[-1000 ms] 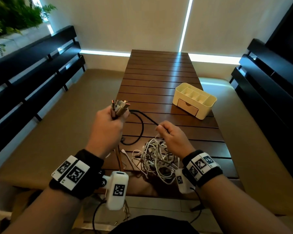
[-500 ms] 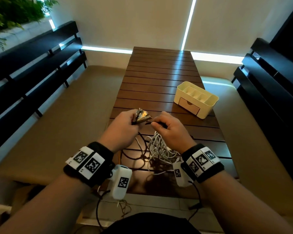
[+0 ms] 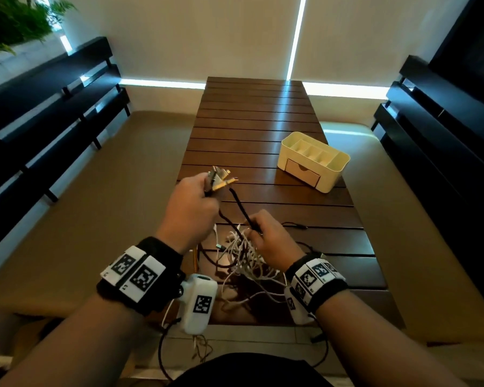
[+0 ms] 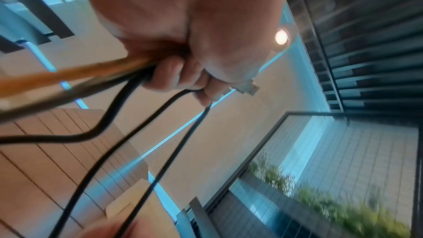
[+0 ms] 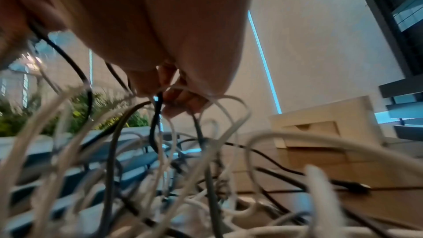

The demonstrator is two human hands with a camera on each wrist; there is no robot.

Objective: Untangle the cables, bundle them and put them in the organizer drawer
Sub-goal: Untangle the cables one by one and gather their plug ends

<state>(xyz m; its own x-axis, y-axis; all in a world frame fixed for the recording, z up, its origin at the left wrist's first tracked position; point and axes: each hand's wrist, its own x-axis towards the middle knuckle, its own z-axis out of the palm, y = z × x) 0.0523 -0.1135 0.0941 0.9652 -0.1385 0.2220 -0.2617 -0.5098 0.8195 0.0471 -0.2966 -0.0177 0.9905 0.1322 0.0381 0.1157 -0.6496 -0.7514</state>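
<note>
Left hand (image 3: 192, 209) raised, fisted round a bunch of cable plugs (image 3: 220, 178). Right hand (image 3: 273, 240) lower, pinching a black cable (image 3: 242, 206) running up to that fist — white tangle (image 3: 245, 256) just beneath it. Organizer (image 3: 313, 164) beyond the right hand, drawer closed.

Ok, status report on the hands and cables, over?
Left hand grips cable plugs. Right hand pinches black cable. White tangle unsorted. Organizer drawer shut.

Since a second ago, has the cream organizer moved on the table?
No. The cream organizer sits on the same slats near the right edge of the table, its drawer closed; its small shift in the head view matches the table's own shift.
</note>
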